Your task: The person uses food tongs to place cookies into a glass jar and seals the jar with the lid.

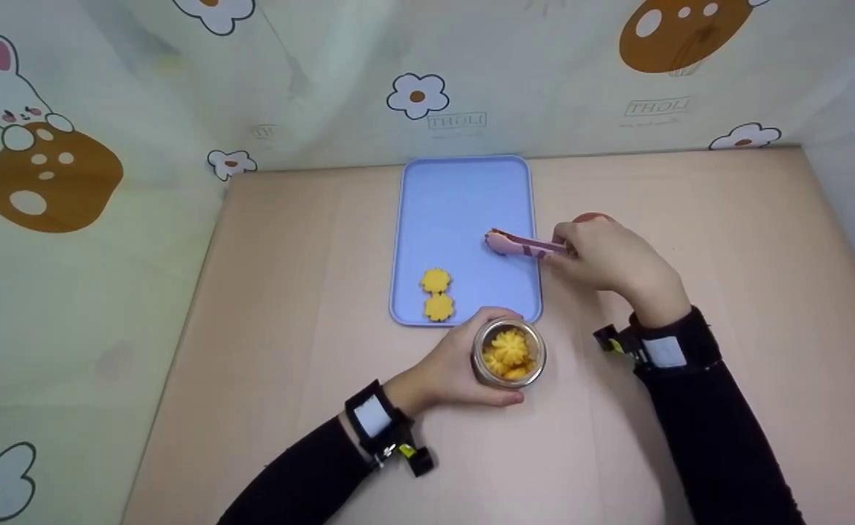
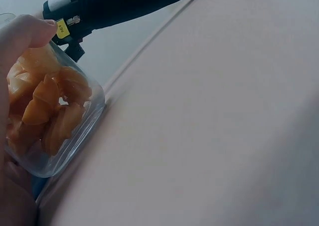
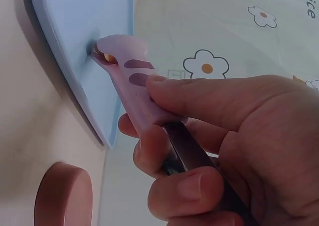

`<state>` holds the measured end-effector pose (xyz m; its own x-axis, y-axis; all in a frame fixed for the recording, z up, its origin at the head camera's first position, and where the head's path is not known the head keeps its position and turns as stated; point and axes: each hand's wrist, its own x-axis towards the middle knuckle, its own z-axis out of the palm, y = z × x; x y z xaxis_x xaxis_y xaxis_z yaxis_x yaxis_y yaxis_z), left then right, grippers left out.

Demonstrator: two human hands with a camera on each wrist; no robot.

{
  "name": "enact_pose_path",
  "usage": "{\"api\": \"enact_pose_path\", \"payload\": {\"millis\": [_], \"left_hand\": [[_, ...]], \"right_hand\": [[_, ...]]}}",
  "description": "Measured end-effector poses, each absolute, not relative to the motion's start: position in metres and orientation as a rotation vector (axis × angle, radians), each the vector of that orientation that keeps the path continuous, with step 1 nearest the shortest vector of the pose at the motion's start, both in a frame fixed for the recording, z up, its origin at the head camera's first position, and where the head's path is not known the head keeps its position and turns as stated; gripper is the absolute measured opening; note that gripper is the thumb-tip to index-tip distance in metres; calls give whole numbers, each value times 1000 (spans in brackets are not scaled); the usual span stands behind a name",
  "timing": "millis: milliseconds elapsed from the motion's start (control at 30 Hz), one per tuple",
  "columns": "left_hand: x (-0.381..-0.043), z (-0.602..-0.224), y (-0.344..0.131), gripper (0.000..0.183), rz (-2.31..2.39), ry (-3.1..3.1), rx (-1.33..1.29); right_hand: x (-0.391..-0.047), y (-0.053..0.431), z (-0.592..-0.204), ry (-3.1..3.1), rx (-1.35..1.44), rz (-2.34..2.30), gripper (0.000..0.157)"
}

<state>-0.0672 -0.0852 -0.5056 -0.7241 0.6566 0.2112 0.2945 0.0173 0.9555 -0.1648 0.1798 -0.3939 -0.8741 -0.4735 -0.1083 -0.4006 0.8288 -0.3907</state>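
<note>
My left hand (image 1: 463,364) grips a clear jar (image 1: 478,373) of yellow flower-shaped cookies (image 1: 509,348), seen from above through its open mouth. In the left wrist view, several cookies (image 2: 42,104) show through the jar wall behind the thumb. Pink tongs (image 1: 518,244) are held in my right hand (image 1: 609,259), their tips over the right part of a blue tray (image 1: 463,197). Between the tong tips, the right wrist view shows a yellow-brown piece (image 3: 107,57), mostly hidden. Two flower-shaped cookies (image 1: 438,307) lie at the tray's near left corner, one behind the other.
A reddish round lid (image 3: 64,196) lies on the table right of the tray, mostly hidden by my right hand in the head view. Behind the table (image 1: 289,292) hangs a pale curtain (image 1: 325,87) printed with flowers and a rabbit.
</note>
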Motion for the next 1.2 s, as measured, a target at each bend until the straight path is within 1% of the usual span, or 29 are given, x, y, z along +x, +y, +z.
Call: {"api": "enact_pose_path", "payload": {"millis": [200,367,467,600,767,900,1033,1200], "left_hand": [[-66,-506,-86,99,1770,2031,958],[-65,-506,-85,105,1788,2088,914],[-65,-505,-85,107,1806,2081,894],[-65,-504,-86,110,1812,2075,885],[-65,-504,-86,114,1828,2076,882],[-66,-504,-86,110,1840,2050,881],[-66,-503,-86,103,1821,2041,893],[-66,-503,-86,98,1817,2023,897]], "right_hand": [[-166,192,-386,2741,-686,-599,22],[-157,210,-366,2650,-798,-749,21],[-145,220,-349,2654,-891,-816,17],[-121,232,-325,2711,-950,-828,7],[-92,239,-304,2716,-967,-820,16],[-78,237,-296,2676,-953,-799,17],[-69,232,-292,2616,-927,-787,10],[-63,228,-292,2616,-913,-704,8]]}}
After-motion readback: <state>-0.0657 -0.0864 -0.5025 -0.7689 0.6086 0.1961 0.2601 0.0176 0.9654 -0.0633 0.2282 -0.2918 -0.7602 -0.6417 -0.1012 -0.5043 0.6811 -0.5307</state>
